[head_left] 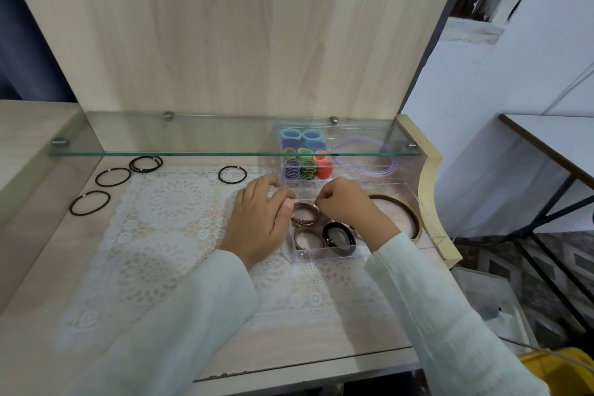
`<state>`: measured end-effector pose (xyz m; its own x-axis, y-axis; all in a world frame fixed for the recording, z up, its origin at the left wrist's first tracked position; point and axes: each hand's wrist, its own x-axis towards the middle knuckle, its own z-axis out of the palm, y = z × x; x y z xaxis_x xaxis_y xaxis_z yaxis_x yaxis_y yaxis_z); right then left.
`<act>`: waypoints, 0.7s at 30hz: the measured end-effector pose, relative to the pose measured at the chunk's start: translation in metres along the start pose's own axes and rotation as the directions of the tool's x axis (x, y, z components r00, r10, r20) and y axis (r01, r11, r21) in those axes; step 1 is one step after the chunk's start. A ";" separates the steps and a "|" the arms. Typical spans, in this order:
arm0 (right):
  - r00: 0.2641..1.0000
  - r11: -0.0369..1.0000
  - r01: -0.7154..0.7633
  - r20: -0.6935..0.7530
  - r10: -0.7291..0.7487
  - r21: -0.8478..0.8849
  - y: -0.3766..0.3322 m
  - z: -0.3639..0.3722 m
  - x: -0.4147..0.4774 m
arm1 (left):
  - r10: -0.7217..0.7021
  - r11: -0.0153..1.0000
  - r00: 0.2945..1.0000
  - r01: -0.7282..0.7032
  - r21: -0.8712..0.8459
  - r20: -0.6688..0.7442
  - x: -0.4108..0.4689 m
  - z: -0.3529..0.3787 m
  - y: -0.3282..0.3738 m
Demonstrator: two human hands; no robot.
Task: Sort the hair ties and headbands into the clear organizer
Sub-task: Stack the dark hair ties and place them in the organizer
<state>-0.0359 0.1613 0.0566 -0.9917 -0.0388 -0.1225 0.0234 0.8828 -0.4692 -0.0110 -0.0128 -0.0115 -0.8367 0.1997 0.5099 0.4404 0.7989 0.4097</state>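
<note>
- The clear organizer (pixel 430 228) sits on the counter (pixel 41 267) at the 3 o'clock side of the lace mat (pixel 160 235), partly under a glass shelf (pixel 193 138).
- The left hand (pixel 257 222) rests against the organizer's left wall, fingers curled loosely, thumb touching a bundle of brown hair ties (pixel 303 214) in the front-left compartment.
- The right hand (pixel 345 206) is closed, fingertips pinching the same bundle from its 3 o'clock side.
- At 6 o'clock from the hands lie another brown tie (pixel 305 239) and a black bundle (pixel 339 239).
- Coloured ties (pixel 305 157) and pale headbands (pixel 366 157) fill the rear compartments, at 12 o'clock.
- Loose black ties (pixel 232 174) lie on the counter at 10 o'clock, well apart from the hands.
</note>
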 end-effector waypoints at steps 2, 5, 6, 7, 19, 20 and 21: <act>1.000 1.000 -0.011 0.006 0.011 0.004 -0.001 0.000 0.000 | 0.002 1.000 1.000 -0.002 -0.012 0.005 0.000 0.000 0.000; 1.000 1.000 -0.018 0.006 0.018 0.002 -0.002 -0.002 -0.001 | 0.003 1.000 1.000 -0.003 -0.016 0.007 0.000 -0.001 0.001; 1.000 1.000 -0.011 0.018 0.011 -0.009 -0.003 -0.002 -0.001 | 0.002 1.000 1.000 -0.001 -0.023 0.008 0.000 -0.001 0.001; 0.999 1.000 -0.001 0.034 0.002 -0.030 -0.003 -0.003 -0.001 | 0.002 1.000 1.000 -0.002 -0.030 0.009 0.000 -0.001 0.001; 0.975 0.946 0.094 0.220 -0.024 -0.309 -0.009 -0.010 -0.005 | 0.070 0.997 0.993 -0.071 0.004 0.095 -0.001 0.001 -0.002; 0.976 0.939 0.103 0.214 -0.033 -0.328 -0.009 -0.009 -0.005 | 0.073 0.997 0.992 -0.074 0.009 0.101 -0.001 0.001 -0.002; 0.977 0.930 0.112 0.209 -0.039 -0.350 -0.011 -0.008 -0.006 | 0.075 0.997 0.991 -0.077 0.009 0.106 -0.001 0.001 -0.001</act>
<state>-0.0315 0.1558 0.0695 -0.9435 -0.1701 -0.2843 -0.1333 0.9805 -0.1444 -0.0113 -0.0134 -0.0136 -0.8310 0.3184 0.4561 0.5003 0.7862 0.3627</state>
